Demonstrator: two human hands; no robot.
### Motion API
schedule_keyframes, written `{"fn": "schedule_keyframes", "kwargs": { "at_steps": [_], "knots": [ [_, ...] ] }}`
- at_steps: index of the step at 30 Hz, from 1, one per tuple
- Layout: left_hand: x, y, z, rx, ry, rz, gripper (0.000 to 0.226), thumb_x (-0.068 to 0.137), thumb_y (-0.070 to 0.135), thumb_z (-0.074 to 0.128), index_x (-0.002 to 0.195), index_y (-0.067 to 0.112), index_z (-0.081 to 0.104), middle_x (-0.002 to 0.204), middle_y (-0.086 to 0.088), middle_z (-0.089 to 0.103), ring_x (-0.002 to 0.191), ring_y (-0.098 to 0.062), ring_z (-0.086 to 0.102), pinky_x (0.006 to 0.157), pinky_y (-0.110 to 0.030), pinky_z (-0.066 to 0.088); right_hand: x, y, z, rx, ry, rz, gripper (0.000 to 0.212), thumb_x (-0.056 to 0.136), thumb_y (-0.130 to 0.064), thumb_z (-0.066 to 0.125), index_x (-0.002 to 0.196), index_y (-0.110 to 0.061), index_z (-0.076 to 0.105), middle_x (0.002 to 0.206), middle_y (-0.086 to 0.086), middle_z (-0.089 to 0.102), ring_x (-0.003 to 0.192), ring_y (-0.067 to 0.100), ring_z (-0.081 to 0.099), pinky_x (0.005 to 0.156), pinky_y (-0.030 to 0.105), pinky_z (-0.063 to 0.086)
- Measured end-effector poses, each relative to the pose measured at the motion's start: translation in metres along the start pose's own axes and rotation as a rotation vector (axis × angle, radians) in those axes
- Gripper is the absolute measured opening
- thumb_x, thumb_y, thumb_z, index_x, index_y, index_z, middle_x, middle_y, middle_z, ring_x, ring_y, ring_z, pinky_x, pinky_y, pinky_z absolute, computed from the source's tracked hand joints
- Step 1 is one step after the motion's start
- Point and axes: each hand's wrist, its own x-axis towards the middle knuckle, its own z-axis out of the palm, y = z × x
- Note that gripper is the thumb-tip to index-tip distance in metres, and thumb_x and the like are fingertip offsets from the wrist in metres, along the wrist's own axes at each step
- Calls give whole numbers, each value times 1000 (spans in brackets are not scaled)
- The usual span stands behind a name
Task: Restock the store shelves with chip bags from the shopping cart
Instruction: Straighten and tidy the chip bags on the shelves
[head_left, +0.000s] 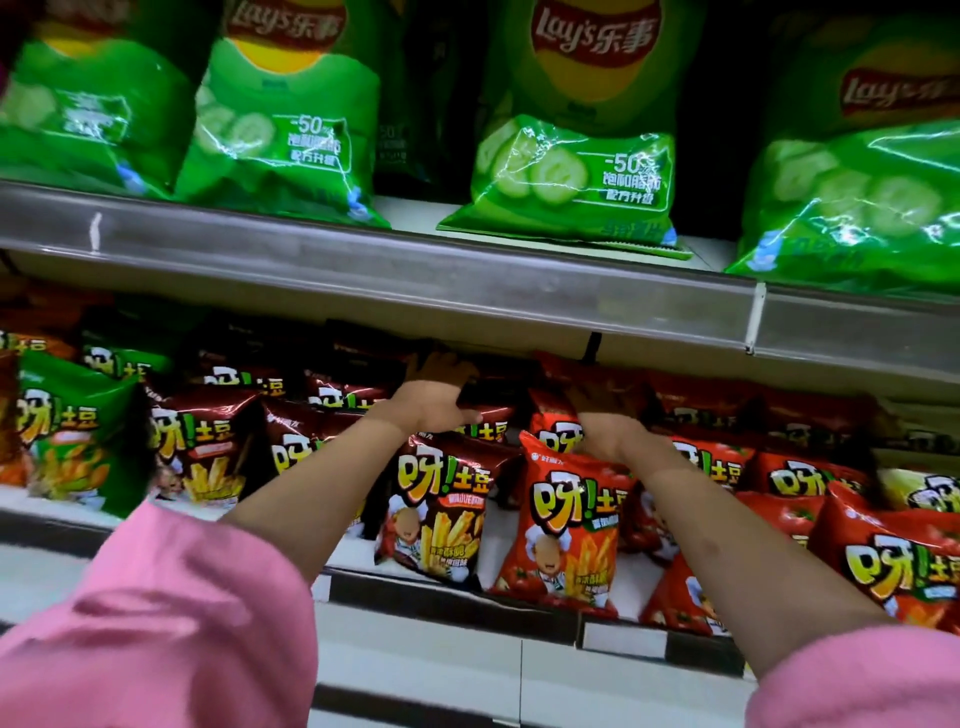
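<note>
Both my arms, in pink sleeves, reach into the lower shelf (452, 582). My left hand (434, 397) grips the top of a dark brown chip bag (488, 415) in a back row, fingers over its edge and thumb on its front. My right hand (605, 418) holds the top of a red chip bag (553, 421) just to the right; its fingers lie in shadow under the upper shelf. In front stand another brown bag (441, 512) and another red bag (569, 525), both upright. The shopping cart is out of view.
The upper shelf (415, 270) carries large green Lay's bags (576, 171), and its metal edge overhangs my hands. The lower shelf has green bags (72, 431) at the left, brown ones in the middle and red ones (893, 561) at the right.
</note>
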Motion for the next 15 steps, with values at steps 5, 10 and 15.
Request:
{"fn": "schedule_keyframes", "kwargs": {
  "at_steps": [5, 10, 15],
  "knots": [
    [-18, 0, -3, -106, -28, 51, 60, 88, 49, 59, 135, 15, 46, 135, -6, 48, 127, -24, 45, 102, -36, 41, -17, -9, -18, -49, 68, -48, 62, 91, -36, 60, 146, -24, 32, 148, 10, 34, 135, 34, 34, 108, 44, 30],
    [-34, 1, 8, 38, -185, 100, 91, 73, 62, 68, 144, 19, 34, 148, -5, 34, 138, -25, 28, 113, -42, 28, -52, -17, -18, -8, -2, -131, 69, 84, -57, 60, 138, -18, 43, 146, 7, 41, 134, 26, 37, 107, 38, 30],
    [-48, 0, 32, 302, -306, 95, 113, 67, 60, 74, 149, 13, 13, 155, -9, 15, 145, -26, 9, 117, -54, -5, -69, -9, 10, -225, -182, -78, 109, 66, -56, 77, 148, -26, 11, 153, 8, 21, 143, 28, 15, 113, 46, 14]
  ]
}}
